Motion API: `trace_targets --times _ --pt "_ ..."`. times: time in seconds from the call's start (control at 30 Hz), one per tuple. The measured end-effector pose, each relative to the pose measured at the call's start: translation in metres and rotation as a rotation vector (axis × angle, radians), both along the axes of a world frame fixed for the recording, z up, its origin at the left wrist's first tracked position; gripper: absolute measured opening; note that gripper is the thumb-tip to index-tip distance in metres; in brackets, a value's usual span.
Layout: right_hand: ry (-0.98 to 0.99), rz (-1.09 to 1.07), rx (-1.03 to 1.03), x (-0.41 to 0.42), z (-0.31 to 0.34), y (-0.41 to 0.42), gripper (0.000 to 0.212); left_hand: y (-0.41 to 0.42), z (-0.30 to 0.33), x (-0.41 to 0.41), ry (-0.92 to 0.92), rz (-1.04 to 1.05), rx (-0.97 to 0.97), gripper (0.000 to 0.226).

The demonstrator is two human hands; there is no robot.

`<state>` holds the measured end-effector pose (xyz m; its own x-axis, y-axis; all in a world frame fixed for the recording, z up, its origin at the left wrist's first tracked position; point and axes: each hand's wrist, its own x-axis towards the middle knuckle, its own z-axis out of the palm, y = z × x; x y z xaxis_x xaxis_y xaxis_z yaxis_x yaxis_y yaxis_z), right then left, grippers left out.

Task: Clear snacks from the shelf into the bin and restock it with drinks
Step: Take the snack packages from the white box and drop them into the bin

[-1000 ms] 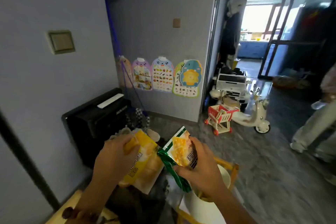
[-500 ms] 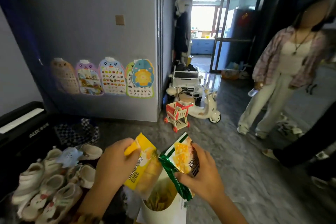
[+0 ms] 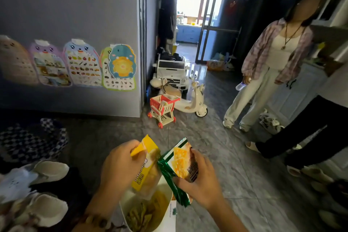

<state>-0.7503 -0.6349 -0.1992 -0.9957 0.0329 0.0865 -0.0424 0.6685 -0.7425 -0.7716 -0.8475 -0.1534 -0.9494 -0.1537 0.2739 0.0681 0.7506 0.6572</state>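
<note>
Head view: I saw the L hand (image 3: pixel 120 167) clasped round a yellow snack pack (image 3: pixel 146 164) and the R hand (image 3: pixel 199 182) clasped round a green-and-orange cracker pack (image 3: pixel 180 167), both packs held side by side just above a white bin (image 3: pixel 167 213) w/ more snack packs inside. Pale shoes (image 3: pixel 47 171) lay on the floor to the left. A red toy trolley (image 3: pixel 162 108) and a cream toy scooter (image 3: pixel 192 100) stood near the wall corner ahead; a bystander in a plaid shirt (image 3: pixel 267 62) stood at right.
</note>
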Motion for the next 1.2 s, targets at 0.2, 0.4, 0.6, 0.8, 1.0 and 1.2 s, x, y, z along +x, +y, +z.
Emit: trace_targets --times 0.2,0.4,0.6,0.8,1.0,1.2 --pt "-0.046 -0.038 0.0 -0.053 -0.017 -0.027 0.102 -0.011 -0.019 -0.059 -0.046 -0.063 0.043 0.027" --pt "-0.116 -0.07 -0.014 -0.086 -0.05 -0.053 0.095 -0.029 -0.055 -0.096 -0.098 -0.115 0.067 0.034" --pt "-0.219 -0.077 -0.05 -0.104 -0.107 -0.072 0.092 -0.042 -0.107 -0.109 -0.179 -0.08 0.072 0.021" --pt "-0.318 -0.076 -0.18 -0.116 -0.193 -0.084 0.073 -0.041 -0.18 -0.116 -0.326 0.01 0.098 0.011" --pt "-0.41 -0.061 -0.231 -0.131 -0.281 -0.086 0.079 -0.04 -0.269 -0.126 -0.423 0.072 0.12 0.011" --pt "-0.723 -0.122 -0.256 -0.14 -0.359 -0.094 0.093 -0.028 -0.35 -0.132 -0.556 0.142 0.141 0.012"
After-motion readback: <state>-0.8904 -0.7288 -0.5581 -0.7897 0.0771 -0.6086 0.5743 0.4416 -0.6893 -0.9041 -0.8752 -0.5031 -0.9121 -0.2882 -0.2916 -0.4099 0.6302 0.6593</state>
